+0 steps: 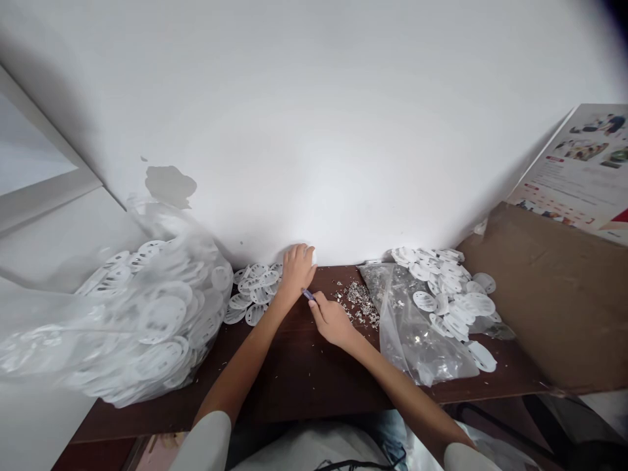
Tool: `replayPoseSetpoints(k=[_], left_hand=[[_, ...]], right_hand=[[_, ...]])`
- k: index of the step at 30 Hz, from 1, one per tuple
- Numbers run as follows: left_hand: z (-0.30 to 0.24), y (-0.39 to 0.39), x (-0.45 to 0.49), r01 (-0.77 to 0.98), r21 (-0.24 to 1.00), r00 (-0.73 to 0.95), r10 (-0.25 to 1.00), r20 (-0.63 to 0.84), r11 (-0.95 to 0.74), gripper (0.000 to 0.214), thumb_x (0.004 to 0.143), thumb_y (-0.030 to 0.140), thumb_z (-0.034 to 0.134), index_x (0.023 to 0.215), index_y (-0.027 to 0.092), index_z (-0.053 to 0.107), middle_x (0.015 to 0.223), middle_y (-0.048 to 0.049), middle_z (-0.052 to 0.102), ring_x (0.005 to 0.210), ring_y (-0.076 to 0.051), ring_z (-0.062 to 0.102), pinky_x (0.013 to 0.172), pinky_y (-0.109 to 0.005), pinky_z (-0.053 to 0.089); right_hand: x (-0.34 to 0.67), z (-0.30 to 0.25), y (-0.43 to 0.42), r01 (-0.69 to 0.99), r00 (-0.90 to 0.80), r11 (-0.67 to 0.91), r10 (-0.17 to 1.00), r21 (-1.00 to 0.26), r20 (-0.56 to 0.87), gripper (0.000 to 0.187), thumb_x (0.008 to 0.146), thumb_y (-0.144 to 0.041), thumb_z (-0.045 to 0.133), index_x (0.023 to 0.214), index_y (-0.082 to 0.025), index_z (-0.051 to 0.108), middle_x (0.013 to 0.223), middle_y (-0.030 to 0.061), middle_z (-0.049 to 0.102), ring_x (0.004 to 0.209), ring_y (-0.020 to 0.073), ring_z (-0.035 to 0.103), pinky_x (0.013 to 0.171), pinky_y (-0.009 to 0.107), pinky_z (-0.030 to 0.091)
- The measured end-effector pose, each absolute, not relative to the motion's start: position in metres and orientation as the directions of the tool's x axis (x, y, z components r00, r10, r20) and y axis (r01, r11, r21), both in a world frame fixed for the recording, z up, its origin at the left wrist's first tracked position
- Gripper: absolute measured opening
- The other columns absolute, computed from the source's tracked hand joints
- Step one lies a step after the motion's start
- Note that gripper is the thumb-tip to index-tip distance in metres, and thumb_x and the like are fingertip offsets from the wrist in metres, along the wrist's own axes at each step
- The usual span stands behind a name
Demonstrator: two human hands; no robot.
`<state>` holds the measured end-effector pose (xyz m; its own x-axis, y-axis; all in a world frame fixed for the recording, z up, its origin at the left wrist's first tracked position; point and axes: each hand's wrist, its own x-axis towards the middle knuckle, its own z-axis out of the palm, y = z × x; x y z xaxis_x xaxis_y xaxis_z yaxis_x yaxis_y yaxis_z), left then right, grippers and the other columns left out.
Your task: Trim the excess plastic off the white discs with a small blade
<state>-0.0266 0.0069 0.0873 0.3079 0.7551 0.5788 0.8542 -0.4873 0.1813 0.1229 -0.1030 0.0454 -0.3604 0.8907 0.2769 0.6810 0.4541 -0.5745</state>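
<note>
My left hand (297, 268) is at the back of the table, close to the wall, its fingers curled over a white plastic piece (314, 256). Only an edge of that piece shows beside the fingertips. My right hand (332, 319) is closed around a slim dark purple tool (308, 294), whose tip points toward my left wrist; its exact kind is hard to make out. Just left of my left hand lies a pile of slotted white plastic discs (255, 288). Small shiny metal clips (360, 302) are scattered to the right of my right hand.
On the left bulges a large clear plastic bag (161, 314) full of white discs. At right, a clear bag (417, 347) with metal bits lies beside a heap of discs (456, 294). A cardboard sheet (544, 294) and a printed poster (583, 170) border the dark table (314, 386).
</note>
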Motion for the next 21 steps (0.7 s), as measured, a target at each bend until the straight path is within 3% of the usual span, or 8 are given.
replayPoseSetpoints(k=[4, 8, 11, 13, 15, 17, 19, 21], left_hand=[[0.084, 0.012, -0.067, 0.942, 0.186, 0.145, 0.839, 0.525, -0.279, 0.048, 0.091, 0.027, 0.060, 0.136, 0.014, 0.052, 0.133, -0.0240, 0.059, 0.130, -0.042, 0.048, 0.110, -0.057, 0.035], [0.067, 0.007, -0.106, 0.978, 0.204, -0.057, 0.905, 0.421, -0.034, 0.051, 0.088, 0.032, 0.066, 0.130, 0.006, 0.053, 0.125, -0.0311, 0.063, 0.134, -0.048, 0.045, 0.110, -0.065, 0.033], [0.060, 0.001, -0.115, 0.935, 0.354, -0.135, 0.910, 0.391, -0.014, 0.060, 0.085, 0.040, 0.071, 0.131, 0.007, 0.052, 0.130, -0.0331, 0.061, 0.137, -0.050, 0.044, 0.112, -0.067, 0.031], [0.064, -0.001, -0.106, 0.827, 0.556, -0.186, 0.889, 0.418, -0.089, 0.069, 0.080, 0.046, 0.077, 0.133, 0.010, 0.052, 0.139, -0.0309, 0.057, 0.140, -0.047, 0.044, 0.115, -0.063, 0.031], [0.072, 0.000, -0.088, 0.553, 0.801, -0.219, 0.887, 0.406, -0.230, 0.070, 0.079, 0.052, 0.078, 0.134, 0.017, 0.053, 0.141, -0.0223, 0.059, 0.138, -0.039, 0.051, 0.115, -0.053, 0.036], [0.082, 0.005, -0.066, 0.039, 0.966, -0.226, 0.940, 0.257, -0.255, 0.054, 0.088, 0.059, 0.066, 0.128, 0.023, 0.057, 0.126, -0.0140, 0.068, 0.124, -0.030, 0.063, 0.104, -0.044, 0.047], [0.089, 0.012, -0.045, -0.447, 0.888, -0.084, 0.993, 0.078, -0.108, 0.051, 0.094, 0.066, 0.050, 0.112, 0.020, 0.063, 0.104, -0.0128, 0.072, 0.103, -0.027, 0.070, 0.087, -0.040, 0.054], [0.089, 0.020, -0.029, -0.713, 0.699, -0.075, 0.997, -0.004, -0.051, 0.042, 0.099, 0.055, 0.045, 0.090, 0.018, 0.062, 0.076, -0.0074, 0.065, 0.073, -0.019, 0.065, 0.067, -0.030, 0.051]], right_hand=[[0.129, 0.040, -0.100, 0.543, -0.258, 0.390, 0.920, -0.744, 0.294, 0.034, 0.109, -0.047, 0.027, 0.111, -0.023, 0.051, 0.067, -0.0031, 0.054, 0.059, 0.0200, 0.057, 0.059, 0.028, 0.030], [0.128, 0.038, -0.100, 0.465, -0.226, 0.346, 0.936, -0.815, 0.268, 0.032, 0.107, -0.050, 0.032, 0.104, -0.024, 0.051, 0.064, -0.0045, 0.051, 0.058, 0.0201, 0.056, 0.059, 0.028, 0.032], [0.126, 0.038, -0.102, 0.442, -0.230, 0.345, 0.936, -0.828, 0.268, 0.030, 0.106, -0.049, 0.036, 0.102, -0.025, 0.053, 0.066, -0.0040, 0.055, 0.060, 0.0198, 0.057, 0.061, 0.028, 0.034], [0.125, 0.037, -0.104, 0.436, -0.222, 0.360, 0.931, -0.825, 0.289, 0.030, 0.106, -0.048, 0.036, 0.102, -0.024, 0.054, 0.069, -0.0029, 0.057, 0.063, 0.0196, 0.058, 0.063, 0.029, 0.036], [0.124, 0.036, -0.106, 0.438, -0.231, 0.384, 0.922, -0.813, 0.312, 0.031, 0.107, -0.047, 0.034, 0.103, -0.024, 0.055, 0.075, -0.0015, 0.060, 0.067, 0.0199, 0.060, 0.066, 0.029, 0.038], [0.123, 0.034, -0.111, 0.450, -0.270, 0.406, 0.911, -0.795, 0.312, 0.032, 0.107, -0.047, 0.033, 0.105, -0.024, 0.055, 0.078, -0.0005, 0.061, 0.070, 0.0204, 0.061, 0.068, 0.029, 0.038], [0.119, 0.032, -0.117, 0.478, -0.333, 0.422, 0.899, -0.770, 0.286, 0.031, 0.108, -0.046, 0.032, 0.108, -0.024, 0.055, 0.077, -0.0006, 0.061, 0.070, 0.0206, 0.061, 0.067, 0.029, 0.037], [0.116, 0.030, -0.122, 0.519, -0.373, 0.427, 0.892, -0.741, 0.253, 0.031, 0.109, -0.044, 0.031, 0.109, -0.024, 0.054, 0.075, -0.0011, 0.060, 0.067, 0.0203, 0.061, 0.064, 0.028, 0.034]])
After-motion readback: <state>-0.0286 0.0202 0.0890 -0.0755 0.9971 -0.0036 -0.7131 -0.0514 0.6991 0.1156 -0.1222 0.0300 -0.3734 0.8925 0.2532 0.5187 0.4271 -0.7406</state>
